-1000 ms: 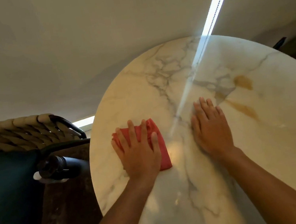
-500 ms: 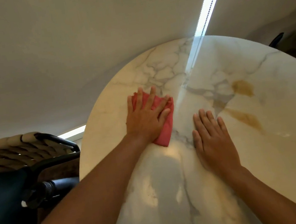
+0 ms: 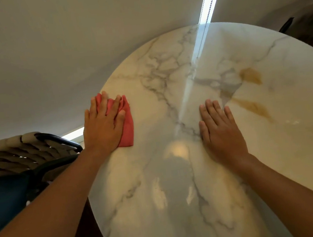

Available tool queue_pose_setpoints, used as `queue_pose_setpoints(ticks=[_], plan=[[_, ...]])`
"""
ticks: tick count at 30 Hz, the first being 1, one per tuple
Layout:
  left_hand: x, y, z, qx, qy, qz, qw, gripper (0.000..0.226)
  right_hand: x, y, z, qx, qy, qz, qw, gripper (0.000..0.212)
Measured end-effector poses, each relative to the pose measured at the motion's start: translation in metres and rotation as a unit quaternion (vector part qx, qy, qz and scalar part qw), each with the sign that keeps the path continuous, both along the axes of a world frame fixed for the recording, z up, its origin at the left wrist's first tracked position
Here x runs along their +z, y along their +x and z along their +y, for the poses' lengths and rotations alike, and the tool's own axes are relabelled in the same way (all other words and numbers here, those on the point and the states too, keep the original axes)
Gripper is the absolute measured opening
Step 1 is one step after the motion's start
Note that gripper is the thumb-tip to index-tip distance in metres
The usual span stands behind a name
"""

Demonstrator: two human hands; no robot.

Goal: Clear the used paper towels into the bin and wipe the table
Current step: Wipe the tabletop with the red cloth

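Red cloth point(image 3: 125, 121), soft, light, folded flat, at left edge of marble desk point(image 3: 185, 205): pinned under flat left hand point(image 3: 103, 129), best pressed from above; right hand point(image 3: 222, 135) flat, its grip holding nothing.

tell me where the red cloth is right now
In the head view the red cloth lies flat under the left hand, near the table's left edge, beside the chair.
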State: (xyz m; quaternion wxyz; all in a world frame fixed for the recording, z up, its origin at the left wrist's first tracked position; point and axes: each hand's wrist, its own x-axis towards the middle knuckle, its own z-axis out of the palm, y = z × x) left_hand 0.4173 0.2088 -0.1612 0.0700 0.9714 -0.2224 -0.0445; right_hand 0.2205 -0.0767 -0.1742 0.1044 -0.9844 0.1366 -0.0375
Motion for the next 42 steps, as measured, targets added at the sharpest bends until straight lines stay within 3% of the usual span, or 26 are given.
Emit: queue_pose_setpoints(ticks=[10, 17, 21, 26, 34, 38, 42], plan=[[0.003, -0.113, 0.026, 0.011, -0.037, 0.018, 0.999, 0.056, 0.007, 0.003, 0.005, -0.008, 0.015, 0.024, 1.000, 0.063], [0.004, -0.194, 0.002, -0.062, 0.003, 0.003, 0.998, 0.063, 0.019, -0.002, 0.006, -0.014, 0.040, 0.064, 0.997, 0.058], [0.006, -0.228, -0.021, -0.108, 0.033, -0.011, 0.994, 0.073, 0.026, -0.037, 0.015, 0.001, 0.064, 0.024, 0.998, 0.057], [0.010, -0.237, -0.046, -0.181, 0.043, -0.021, 0.982, 0.076, 0.016, -0.088, 0.005, 0.000, 0.026, -0.037, 0.999, 0.052], [0.011, -0.249, -0.137, -0.273, 0.000, -0.042, 0.961, 0.068, 0.014, -0.129, -0.070, -0.109, -0.025, -0.026, 0.993, 0.055], [0.011, -0.245, -0.183, -0.302, -0.002, -0.046, 0.952, 0.069, 0.012, -0.141, -0.112, -0.176, -0.048, -0.065, 0.981, 0.049], [0.008, -0.239, -0.225, -0.376, -0.021, -0.069, 0.924, 0.066, 0.012, -0.159, -0.133, -0.230, -0.055, -0.075, 0.969, 0.050]])
